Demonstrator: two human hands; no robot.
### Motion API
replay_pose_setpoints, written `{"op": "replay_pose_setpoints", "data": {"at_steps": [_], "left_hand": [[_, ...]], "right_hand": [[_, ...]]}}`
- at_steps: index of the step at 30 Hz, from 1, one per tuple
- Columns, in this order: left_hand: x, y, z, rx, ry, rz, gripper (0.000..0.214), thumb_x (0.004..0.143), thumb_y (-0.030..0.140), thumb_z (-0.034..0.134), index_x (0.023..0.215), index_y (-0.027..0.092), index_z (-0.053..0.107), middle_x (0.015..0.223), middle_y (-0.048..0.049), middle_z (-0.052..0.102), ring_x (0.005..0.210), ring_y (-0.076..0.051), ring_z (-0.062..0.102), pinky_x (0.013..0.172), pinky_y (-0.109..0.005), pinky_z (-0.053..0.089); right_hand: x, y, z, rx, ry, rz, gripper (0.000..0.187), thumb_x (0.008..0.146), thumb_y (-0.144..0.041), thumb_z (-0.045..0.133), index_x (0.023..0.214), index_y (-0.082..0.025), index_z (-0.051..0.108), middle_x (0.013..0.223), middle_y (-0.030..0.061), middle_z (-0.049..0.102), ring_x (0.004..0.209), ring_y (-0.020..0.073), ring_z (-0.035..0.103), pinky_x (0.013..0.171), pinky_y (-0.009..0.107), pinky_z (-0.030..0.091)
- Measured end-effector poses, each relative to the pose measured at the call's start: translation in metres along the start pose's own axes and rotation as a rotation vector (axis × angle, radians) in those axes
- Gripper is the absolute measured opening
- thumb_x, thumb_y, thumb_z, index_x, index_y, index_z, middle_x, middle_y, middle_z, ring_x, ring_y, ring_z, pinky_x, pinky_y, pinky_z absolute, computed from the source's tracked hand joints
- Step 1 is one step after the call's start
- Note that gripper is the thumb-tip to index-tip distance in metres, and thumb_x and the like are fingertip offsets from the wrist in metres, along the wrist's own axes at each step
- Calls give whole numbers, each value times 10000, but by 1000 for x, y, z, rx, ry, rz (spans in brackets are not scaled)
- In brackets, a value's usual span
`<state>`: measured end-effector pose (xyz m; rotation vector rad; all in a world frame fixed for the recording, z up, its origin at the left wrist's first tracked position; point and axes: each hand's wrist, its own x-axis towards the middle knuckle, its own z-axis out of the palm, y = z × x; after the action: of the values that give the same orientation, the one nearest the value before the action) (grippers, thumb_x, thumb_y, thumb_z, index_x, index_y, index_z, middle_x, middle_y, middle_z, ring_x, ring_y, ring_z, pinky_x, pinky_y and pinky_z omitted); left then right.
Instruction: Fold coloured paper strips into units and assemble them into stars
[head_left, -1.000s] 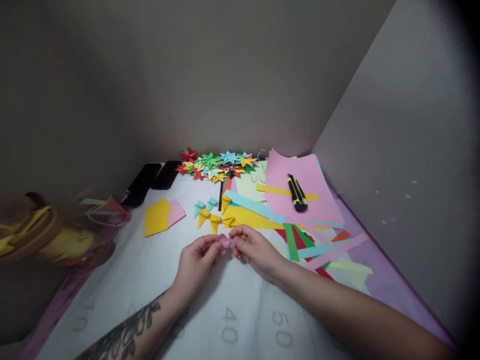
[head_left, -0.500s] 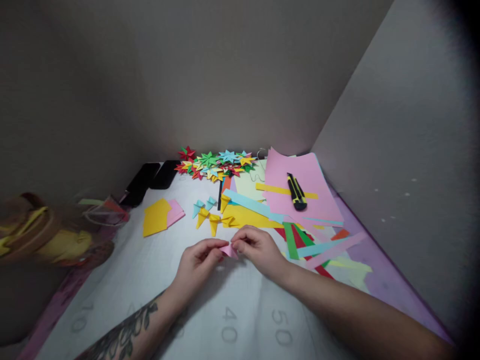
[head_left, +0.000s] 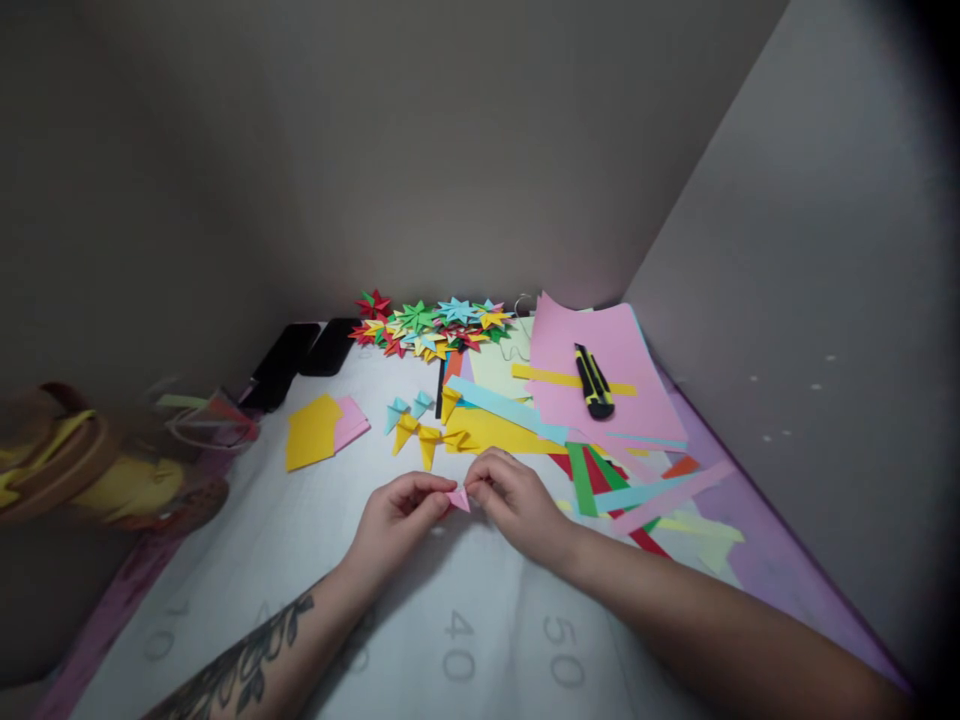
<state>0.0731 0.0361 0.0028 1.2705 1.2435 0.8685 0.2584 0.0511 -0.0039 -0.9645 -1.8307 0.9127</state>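
Observation:
My left hand (head_left: 394,520) and my right hand (head_left: 517,500) meet over the white mat (head_left: 450,610), both pinching one small folded pink paper piece (head_left: 459,499) between their fingertips. Just beyond the hands lie folded yellow paper pieces (head_left: 427,438) and light blue folded pieces (head_left: 409,408). A heap of finished multicoloured paper stars (head_left: 431,328) sits at the far edge by the wall.
Pink sheets (head_left: 600,385) with a yellow-black utility knife (head_left: 594,382) lie at right, over coloured strips (head_left: 622,490). Yellow and pink squares (head_left: 322,430) lie at left. Two dark phones (head_left: 304,355) rest near the back. A brown bag (head_left: 82,470) stands at far left. Walls close in behind and right.
The pink piece has been folded tighter into a small pointed shape, and both hands have shifted slightly with it. Nothing else has moved.

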Motion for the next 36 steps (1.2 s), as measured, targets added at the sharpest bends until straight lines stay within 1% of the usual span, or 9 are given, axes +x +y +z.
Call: {"op": "replay_pose_setpoints", "data": {"at_steps": [6, 10, 16, 19, 25, 28, 31, 36], "left_hand": [[0, 1, 1, 31, 25, 1, 153, 756, 295, 641, 818, 164, 688, 768, -31, 710, 668, -127, 619, 605, -204, 486], [-1, 1, 1, 27, 17, 1, 159, 758, 305, 639, 818, 165, 686, 761, -27, 708, 653, -121, 610, 602, -203, 486], [-2, 4, 2, 30, 7, -5, 177, 755, 306, 639, 841, 159, 687, 772, -33, 708, 677, -125, 615, 621, -203, 486], [-2, 4, 3, 28, -3, -12, 174, 750, 304, 642, 829, 155, 686, 760, -32, 704, 657, -122, 608, 608, -201, 481], [-2, 5, 4, 49, -35, -2, 151, 766, 292, 621, 754, 156, 685, 689, -16, 683, 601, -104, 571, 579, -187, 455], [-3, 8, 4, 65, -42, -8, 153, 765, 286, 615, 749, 153, 689, 677, -17, 680, 599, -105, 569, 578, -186, 451], [-4, 11, 5, 80, -37, -27, 155, 746, 287, 625, 748, 147, 691, 676, -27, 685, 602, -116, 579, 579, -197, 456], [-4, 12, 6, 109, -73, -19, 170, 749, 300, 614, 738, 149, 690, 673, -31, 680, 609, -127, 583, 583, -210, 455]], "right_hand": [[1, 1, 1, 48, -34, 7, 125, 843, -110, 529, 820, -206, 606, 798, 6, 605, 781, 140, 558, 716, 264, 434], [2, 0, 0, 66, -40, -1, 138, 832, -104, 548, 778, -205, 626, 775, 3, 612, 765, 135, 564, 707, 257, 436], [-1, -1, 1, 46, -39, -23, 154, 818, -82, 534, 739, -196, 600, 767, 4, 599, 756, 132, 560, 691, 253, 432], [-1, 0, 1, 23, -31, -50, 146, 815, -84, 537, 743, -197, 593, 755, 4, 594, 747, 132, 556, 683, 254, 431], [-2, 5, 1, -45, -37, -184, 137, 854, -135, 519, 886, -214, 626, 792, 26, 617, 780, 148, 569, 722, 283, 449], [-3, 6, 2, -97, -31, -244, 127, 864, -154, 502, 841, -207, 615, 763, 30, 609, 764, 151, 562, 708, 288, 452], [-3, 5, 3, -146, -53, -284, 137, 852, -139, 483, 777, -204, 578, 728, 26, 594, 733, 152, 545, 686, 289, 447], [-4, 2, 4, -140, -75, -238, 116, 830, -124, 477, 776, -205, 540, 733, 28, 576, 730, 154, 537, 669, 282, 444]]}}
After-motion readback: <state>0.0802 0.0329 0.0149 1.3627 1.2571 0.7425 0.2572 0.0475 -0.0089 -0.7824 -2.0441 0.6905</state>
